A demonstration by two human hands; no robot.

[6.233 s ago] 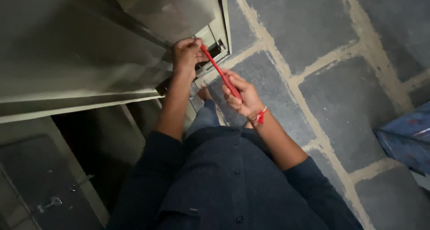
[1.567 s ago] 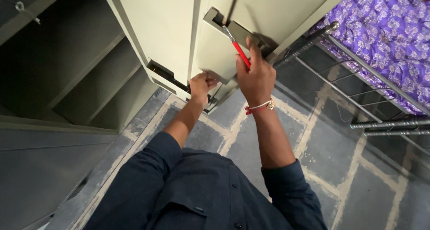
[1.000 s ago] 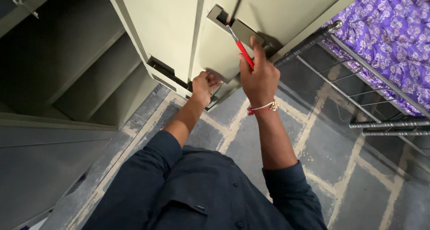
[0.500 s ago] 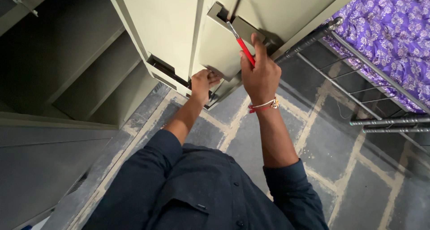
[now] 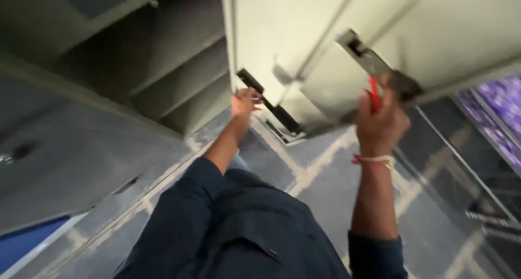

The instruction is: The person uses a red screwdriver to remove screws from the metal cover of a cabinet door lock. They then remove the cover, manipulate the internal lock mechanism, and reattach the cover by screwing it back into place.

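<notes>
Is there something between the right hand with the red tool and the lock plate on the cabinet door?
Nothing visible stands between them. The right hand holds the red tool right at the dark lock plate on the pale cabinet door. The picture is blurred, so the tool's tip cannot be made out. The left hand is at the dark slot lower on the door.

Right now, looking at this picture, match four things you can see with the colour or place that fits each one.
Things:
1. screwdriver handle
2. left hand
3. sleeves
4. wrist thread

Descriptions:
A. dark blue
B. at the cabinet door's dark slot
C. red, in the right hand
D. red and pale, around the right wrist

Pairs: 1-C, 2-B, 3-A, 4-D
</notes>
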